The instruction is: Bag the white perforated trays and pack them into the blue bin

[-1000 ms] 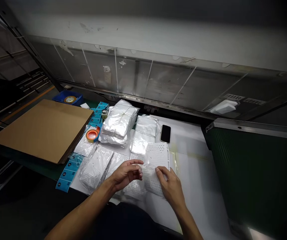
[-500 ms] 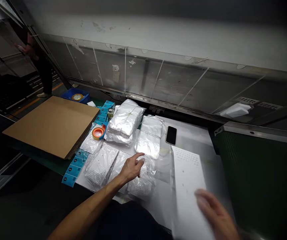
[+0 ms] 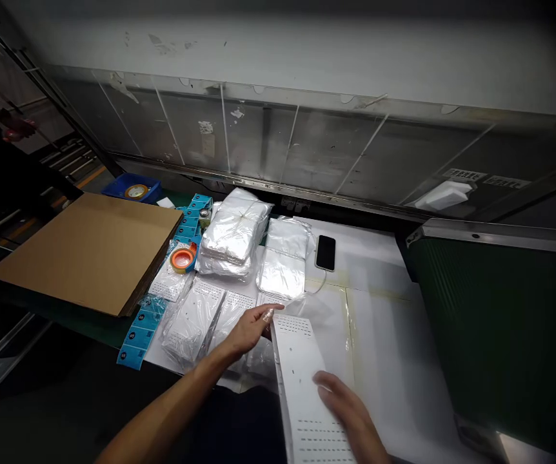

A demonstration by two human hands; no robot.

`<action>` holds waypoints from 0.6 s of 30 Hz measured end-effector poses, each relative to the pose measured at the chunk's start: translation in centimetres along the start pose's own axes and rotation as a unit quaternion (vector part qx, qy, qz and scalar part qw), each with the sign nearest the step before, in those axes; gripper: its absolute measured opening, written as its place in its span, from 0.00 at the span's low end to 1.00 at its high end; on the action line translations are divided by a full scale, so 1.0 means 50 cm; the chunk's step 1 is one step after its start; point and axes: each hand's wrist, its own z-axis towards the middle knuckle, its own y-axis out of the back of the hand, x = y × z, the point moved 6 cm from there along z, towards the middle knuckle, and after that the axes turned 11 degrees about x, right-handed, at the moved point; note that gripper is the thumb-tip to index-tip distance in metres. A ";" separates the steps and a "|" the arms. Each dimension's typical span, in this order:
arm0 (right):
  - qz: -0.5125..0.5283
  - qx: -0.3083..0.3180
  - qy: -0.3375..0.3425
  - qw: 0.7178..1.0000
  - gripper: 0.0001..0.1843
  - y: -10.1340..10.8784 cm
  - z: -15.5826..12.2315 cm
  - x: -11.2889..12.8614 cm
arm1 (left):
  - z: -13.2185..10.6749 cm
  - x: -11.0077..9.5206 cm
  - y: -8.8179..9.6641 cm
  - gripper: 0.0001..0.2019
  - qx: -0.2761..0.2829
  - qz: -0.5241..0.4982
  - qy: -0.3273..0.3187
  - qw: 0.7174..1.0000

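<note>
My right hand [image 3: 353, 412], slightly blurred, grips the right side of a long white flat box [image 3: 302, 367] printed with rows of small dark marks. The box's far end reaches my left hand [image 3: 251, 328]. There, the index finger is stretched out and the fingertips pinch thin, shiny film, seemingly the edge of a clear plastic bag [image 3: 314, 306]; part of this grip is hidden. Left of that hand lie bagged white printed packs [image 3: 193, 322]. Beyond it is a flat stack of clear bags [image 3: 282, 264], with a taller tied stack of bags [image 3: 237, 225] beside it.
A phone [image 3: 325, 252] with a cable lies on the white tabletop [image 3: 384, 348]. At left are stacked cardboard sheets [image 3: 89, 248], orange tape [image 3: 182, 259], blue labels [image 3: 135, 338] and a blue bin [image 3: 130, 187]. A green conveyor belt [image 3: 491, 335] runs at right; another person's hand [image 3: 19, 129] shows far left.
My right hand has brought the white box leftward, so its far end meets my left hand. My left hand stays nearly in place. The view has shifted slightly.
</note>
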 end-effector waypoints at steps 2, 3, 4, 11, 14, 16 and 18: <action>-0.024 -0.048 0.021 0.998 0.33 -0.019 -0.004 0.002 | -0.015 0.004 -0.015 0.22 -0.045 0.015 -0.023 0.999; -0.039 -0.070 0.037 0.996 0.38 -0.032 -0.007 0.004 | -0.024 0.007 -0.022 0.22 -0.064 0.019 -0.029 0.997; -0.053 -0.090 0.050 0.993 0.42 -0.044 -0.010 0.006 | -0.034 0.012 -0.028 0.22 -0.077 0.017 -0.029 0.996; -0.140 -0.136 0.049 0.980 0.43 0.001 0.005 -0.002 | -0.085 0.050 -0.039 0.23 -0.020 -0.147 0.018 0.989; -0.231 -0.126 0.089 0.961 0.40 0.043 0.027 0.014 | -0.100 0.059 -0.052 0.25 0.008 -0.168 0.062 0.984; -0.291 -0.130 0.079 0.944 0.33 0.059 0.037 0.018 | -0.106 0.063 -0.064 0.26 0.007 -0.147 0.082 0.986; -0.346 -0.148 0.053 0.925 0.26 0.070 0.035 0.015 | -0.107 0.066 -0.077 0.25 0.000 -0.116 0.092 0.989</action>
